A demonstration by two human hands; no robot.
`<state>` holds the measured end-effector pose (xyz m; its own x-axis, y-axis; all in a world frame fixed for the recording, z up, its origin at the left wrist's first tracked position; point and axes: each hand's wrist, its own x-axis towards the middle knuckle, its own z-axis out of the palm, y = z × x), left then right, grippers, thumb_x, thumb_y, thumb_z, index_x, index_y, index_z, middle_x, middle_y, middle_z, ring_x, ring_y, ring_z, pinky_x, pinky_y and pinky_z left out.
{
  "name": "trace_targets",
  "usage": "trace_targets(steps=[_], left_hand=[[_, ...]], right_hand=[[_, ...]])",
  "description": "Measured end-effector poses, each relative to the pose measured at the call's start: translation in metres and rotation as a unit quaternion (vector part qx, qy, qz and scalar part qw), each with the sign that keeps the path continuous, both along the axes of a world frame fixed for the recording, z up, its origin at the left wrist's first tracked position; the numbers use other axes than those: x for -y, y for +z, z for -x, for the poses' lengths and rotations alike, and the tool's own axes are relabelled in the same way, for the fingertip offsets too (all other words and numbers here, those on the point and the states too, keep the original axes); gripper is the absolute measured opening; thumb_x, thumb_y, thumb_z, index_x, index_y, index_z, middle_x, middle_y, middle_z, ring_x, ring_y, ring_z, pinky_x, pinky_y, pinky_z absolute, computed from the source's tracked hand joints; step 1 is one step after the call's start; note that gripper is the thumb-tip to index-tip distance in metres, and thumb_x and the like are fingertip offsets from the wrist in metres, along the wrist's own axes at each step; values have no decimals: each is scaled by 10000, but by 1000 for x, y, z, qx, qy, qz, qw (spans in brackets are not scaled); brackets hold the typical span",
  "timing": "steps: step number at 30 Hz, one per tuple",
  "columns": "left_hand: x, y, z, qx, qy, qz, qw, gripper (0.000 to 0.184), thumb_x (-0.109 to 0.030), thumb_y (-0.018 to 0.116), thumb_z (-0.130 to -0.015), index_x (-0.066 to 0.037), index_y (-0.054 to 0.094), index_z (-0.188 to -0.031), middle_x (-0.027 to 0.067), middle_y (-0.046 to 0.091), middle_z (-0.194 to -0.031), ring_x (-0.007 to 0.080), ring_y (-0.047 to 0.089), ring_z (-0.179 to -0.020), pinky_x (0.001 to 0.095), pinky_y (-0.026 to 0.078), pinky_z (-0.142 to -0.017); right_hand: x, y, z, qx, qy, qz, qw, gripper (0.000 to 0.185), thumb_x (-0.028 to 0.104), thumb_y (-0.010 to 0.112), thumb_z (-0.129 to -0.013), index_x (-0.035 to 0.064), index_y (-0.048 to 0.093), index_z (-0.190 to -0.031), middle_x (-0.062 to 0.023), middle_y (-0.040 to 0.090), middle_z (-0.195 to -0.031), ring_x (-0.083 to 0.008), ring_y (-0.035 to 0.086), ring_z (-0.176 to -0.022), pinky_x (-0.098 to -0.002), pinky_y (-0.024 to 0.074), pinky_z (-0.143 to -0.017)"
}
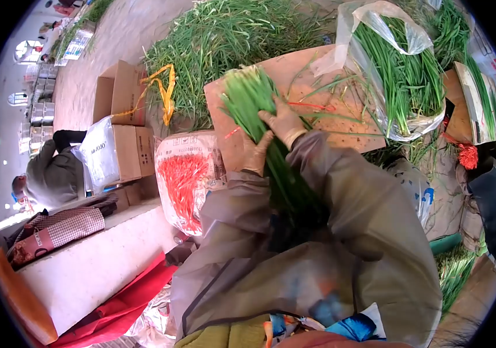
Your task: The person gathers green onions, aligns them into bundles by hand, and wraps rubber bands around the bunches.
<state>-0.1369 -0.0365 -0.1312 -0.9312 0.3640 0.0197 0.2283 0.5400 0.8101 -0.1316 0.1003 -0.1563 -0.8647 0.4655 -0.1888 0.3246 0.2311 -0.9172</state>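
A thick bundle of garlic chives is in both gloved hands, its pale cut ends toward the top and its dark leaves running back to my lap. My left hand grips the bundle from its left side. Higher up, my right hand is wrapped round the right side. Beneath them lies a tan board strewn with loose leaves. One red tie rests on the board to the right of my hands, and a bit of red shows left of the bundle.
Left of my arms, a plastic-lined carton holds red ties. A heap of chives covers the floor ahead. An open plastic bag of chives stands right. A cardboard box and a seated person are at left.
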Motion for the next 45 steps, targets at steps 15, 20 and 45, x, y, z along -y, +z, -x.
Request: trace_targets(steps=[15, 20, 45], left_hand=[[-14, -70, -9, 32, 53, -135, 989, 688, -83, 692, -721, -6, 345, -1311, 109, 535, -1161, 227, 530, -1028, 338, 435, -885], [-23, -79, -26, -84, 101, 39, 991, 705, -100, 685, -731, -7, 326, -1331, 118, 531, -1172, 223, 517, -1053, 339, 420, -905], [63, -86, 124, 10, -64, 285, 956, 284, -356, 657, -737, -134, 642, -913, 135, 642, -889, 302, 613, -862, 392, 469, -722]], right_hand=[[2, 11, 8, 119, -47, -267, 955, 623, 438, 557, -804, 76, 413, -1290, -225, 556, -1128, -389, 530, -1019, -438, 416, -861], [43, 16, 8, 91, -60, -273, 956, 957, 487, 659, -715, -12, 182, -1378, -245, 384, -1321, -401, 404, -1185, -421, 354, -971], [48, 7, 16, 165, -61, -376, 909, 1048, 522, 711, -608, 8, 204, -1369, -188, 480, -1171, -342, 489, -1070, -412, 389, -918]])
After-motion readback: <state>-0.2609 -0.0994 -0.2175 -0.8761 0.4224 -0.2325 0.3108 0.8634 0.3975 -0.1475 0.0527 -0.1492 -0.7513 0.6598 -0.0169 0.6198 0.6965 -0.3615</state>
